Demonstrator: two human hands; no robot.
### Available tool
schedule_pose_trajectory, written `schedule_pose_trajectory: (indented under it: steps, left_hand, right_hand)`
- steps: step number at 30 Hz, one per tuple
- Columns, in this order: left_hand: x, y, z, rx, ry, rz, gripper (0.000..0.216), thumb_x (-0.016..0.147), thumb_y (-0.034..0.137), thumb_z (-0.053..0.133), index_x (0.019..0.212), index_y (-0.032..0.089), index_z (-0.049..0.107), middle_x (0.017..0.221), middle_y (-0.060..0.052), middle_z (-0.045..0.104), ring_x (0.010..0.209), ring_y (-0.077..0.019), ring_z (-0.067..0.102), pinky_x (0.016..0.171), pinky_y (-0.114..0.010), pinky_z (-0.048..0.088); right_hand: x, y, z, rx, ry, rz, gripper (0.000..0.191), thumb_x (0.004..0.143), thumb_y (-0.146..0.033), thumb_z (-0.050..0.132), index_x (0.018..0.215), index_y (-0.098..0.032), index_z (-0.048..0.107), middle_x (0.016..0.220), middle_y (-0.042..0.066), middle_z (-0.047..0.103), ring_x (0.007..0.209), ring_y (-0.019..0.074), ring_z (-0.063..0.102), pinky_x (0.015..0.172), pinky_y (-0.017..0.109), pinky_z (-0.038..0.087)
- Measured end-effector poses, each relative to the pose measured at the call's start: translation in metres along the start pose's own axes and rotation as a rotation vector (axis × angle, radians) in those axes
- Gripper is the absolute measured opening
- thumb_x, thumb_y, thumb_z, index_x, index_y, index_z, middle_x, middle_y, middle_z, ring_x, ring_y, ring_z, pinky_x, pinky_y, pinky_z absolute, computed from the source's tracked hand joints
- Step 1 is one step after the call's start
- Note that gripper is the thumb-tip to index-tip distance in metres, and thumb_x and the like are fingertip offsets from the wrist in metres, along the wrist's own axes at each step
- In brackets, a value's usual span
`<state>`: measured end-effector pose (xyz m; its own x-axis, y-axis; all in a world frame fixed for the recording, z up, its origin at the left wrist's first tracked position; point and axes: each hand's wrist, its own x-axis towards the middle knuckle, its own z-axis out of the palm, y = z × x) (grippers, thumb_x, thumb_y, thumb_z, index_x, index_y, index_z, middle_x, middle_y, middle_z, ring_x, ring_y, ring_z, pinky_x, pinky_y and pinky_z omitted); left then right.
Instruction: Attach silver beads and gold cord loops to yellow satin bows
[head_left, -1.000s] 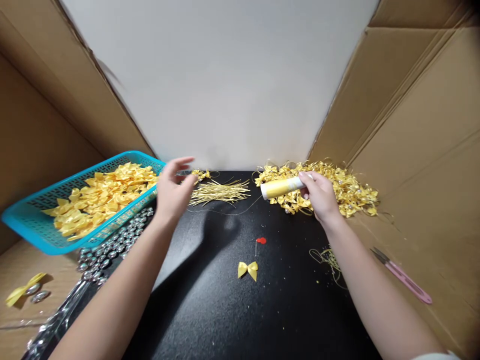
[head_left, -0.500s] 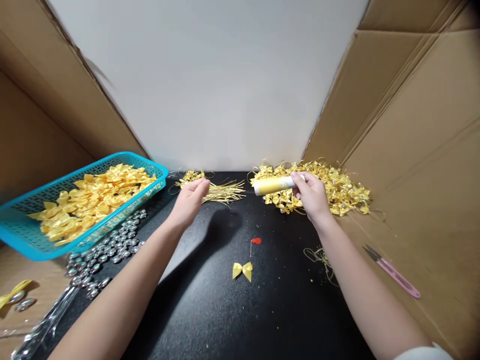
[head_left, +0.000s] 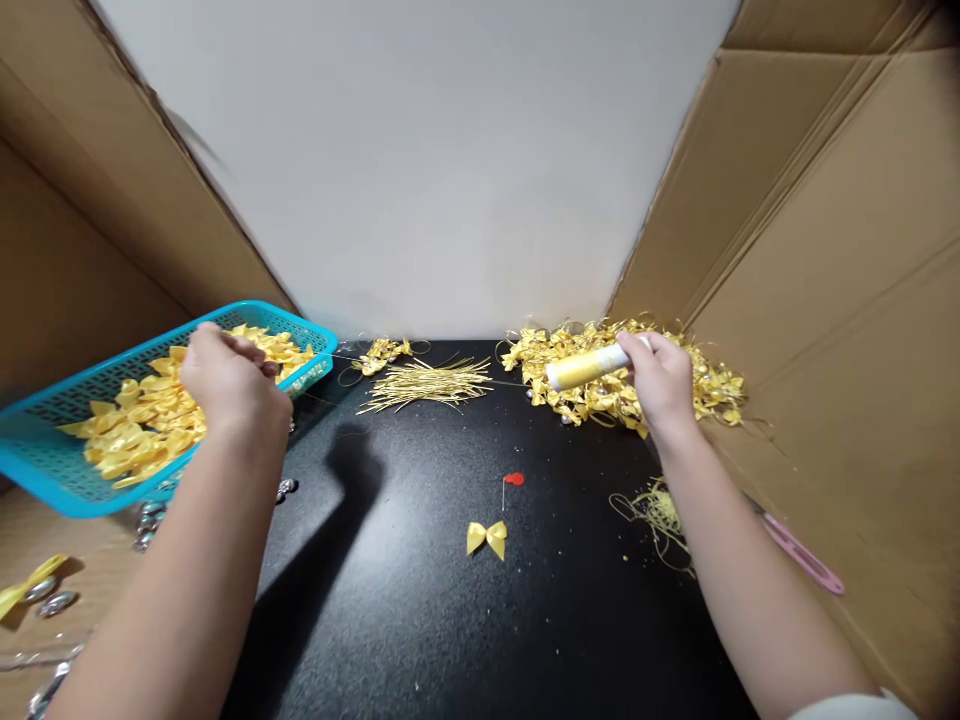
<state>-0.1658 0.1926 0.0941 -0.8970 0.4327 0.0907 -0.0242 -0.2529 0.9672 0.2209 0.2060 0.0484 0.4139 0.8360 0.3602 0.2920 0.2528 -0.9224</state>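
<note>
Gripping spool of yellow thread [head_left: 589, 368] by its pale end in right hand [head_left: 660, 375], holding it above black desk [head_left: 420, 620], overlapping heap of beaded bows [head_left: 720, 395] in view. Clamping curled left hand [head_left: 229, 375] on drawn-out strand [head_left: 517, 383], stretching it across past bundle of gold cords [head_left: 431, 385]. Spacing hands well apart, left overlapping blue basket [head_left: 90, 508] of yellow bows [head_left: 142, 420]. Noting nearer on desk: single satin bow [head_left: 487, 539], red tab [head_left: 514, 479]; rightward, tangled scraps [head_left: 660, 510], pink-handled snips [head_left: 806, 557].
</note>
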Motion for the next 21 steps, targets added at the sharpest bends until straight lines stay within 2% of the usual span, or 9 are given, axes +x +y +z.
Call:
schedule_pose_trajectory:
  steps: [3, 5, 8, 10, 12, 14, 19, 21]
  left_hand:
    - [0.007, 0.006, -0.005, 0.007, -0.005, -0.038, 0.024, 0.084, 0.008, 0.029, 0.063, 0.019, 0.023, 0.055, 0.007, 0.026, 0.048, -0.0085, 0.025, 0.046, -0.021, 0.024]
    - [0.003, 0.006, -0.006, 0.036, -0.109, -0.074, 0.019, 0.081, 0.014, 0.042, 0.063, 0.018, 0.034, 0.057, 0.006, 0.039, 0.052, -0.0076, 0.038, 0.050, -0.020, 0.032]
    - [-0.012, 0.005, -0.008, 0.153, -0.426, -0.032, 0.008, 0.071, 0.018, 0.061, 0.067, 0.014, 0.056, 0.073, 0.000, 0.062, 0.073, -0.0115, 0.057, 0.066, -0.023, 0.044]
    - [-0.027, 0.007, -0.009, 0.301, -0.672, 0.147, 0.011, 0.071, 0.026, 0.065, 0.069, 0.015, 0.063, 0.087, -0.003, 0.068, 0.086, -0.0148, 0.059, 0.080, -0.027, 0.046]
    - [-0.043, 0.009, -0.010, 0.395, -0.860, 0.283, 0.021, 0.073, 0.036, 0.065, 0.065, 0.017, 0.063, 0.096, -0.006, 0.069, 0.095, -0.0188, 0.060, 0.090, -0.032, 0.045]
    - [-0.058, 0.010, -0.010, 0.410, -1.015, 0.306, 0.029, 0.074, 0.043, 0.065, 0.060, 0.018, 0.060, 0.101, -0.007, 0.070, 0.101, -0.0222, 0.060, 0.093, -0.035, 0.045]
    - [-0.093, -0.008, -0.004, 0.336, -1.387, 0.110, 0.034, 0.079, 0.048, 0.064, 0.063, 0.018, 0.060, 0.126, -0.008, 0.064, 0.112, -0.0238, 0.060, 0.100, -0.041, 0.043]
    - [-0.105, -0.021, -0.002, 0.245, -1.523, 0.013, 0.034, 0.080, 0.049, 0.065, 0.066, 0.018, 0.060, 0.127, -0.008, 0.064, 0.115, -0.0224, 0.059, 0.103, -0.040, 0.041]
  right_hand:
    - [0.002, -0.001, -0.003, 0.000, 0.043, -0.005, 0.026, 0.073, -0.041, 0.065, 0.063, -0.018, 0.057, 0.052, -0.005, 0.039, 0.050, 0.0096, 0.035, 0.045, 0.023, 0.025]
    - [0.002, -0.002, -0.004, 0.042, 0.038, -0.002, 0.027, 0.074, -0.041, 0.066, 0.062, -0.018, 0.055, 0.053, -0.005, 0.037, 0.049, 0.0090, 0.034, 0.044, 0.023, 0.025]
    - [-0.003, -0.009, -0.001, 0.165, -0.022, 0.031, 0.029, 0.073, -0.042, 0.068, 0.062, -0.019, 0.054, 0.053, -0.006, 0.037, 0.047, 0.0078, 0.033, 0.042, 0.022, 0.024]
    - [-0.009, -0.015, 0.004, 0.235, -0.082, 0.054, 0.030, 0.072, -0.045, 0.069, 0.064, -0.019, 0.054, 0.053, -0.005, 0.038, 0.046, 0.0076, 0.033, 0.040, 0.021, 0.023]
    - [-0.015, -0.020, 0.010, 0.266, -0.158, 0.056, 0.032, 0.071, -0.048, 0.070, 0.066, -0.020, 0.056, 0.054, -0.005, 0.039, 0.046, 0.0077, 0.034, 0.039, 0.021, 0.023]
    - [-0.022, -0.025, 0.015, 0.279, -0.232, 0.046, 0.034, 0.071, -0.052, 0.070, 0.069, -0.019, 0.057, 0.056, -0.004, 0.041, 0.047, 0.0076, 0.035, 0.039, 0.021, 0.025]
    - [-0.037, -0.031, 0.025, 0.349, -0.329, 0.099, 0.041, 0.068, -0.058, 0.072, 0.073, -0.019, 0.060, 0.059, -0.003, 0.044, 0.049, 0.0077, 0.039, 0.040, 0.021, 0.028]
    - [-0.041, -0.031, 0.028, 0.368, -0.347, 0.121, 0.043, 0.067, -0.059, 0.072, 0.073, -0.019, 0.060, 0.060, -0.003, 0.045, 0.049, 0.0076, 0.039, 0.040, 0.021, 0.028]
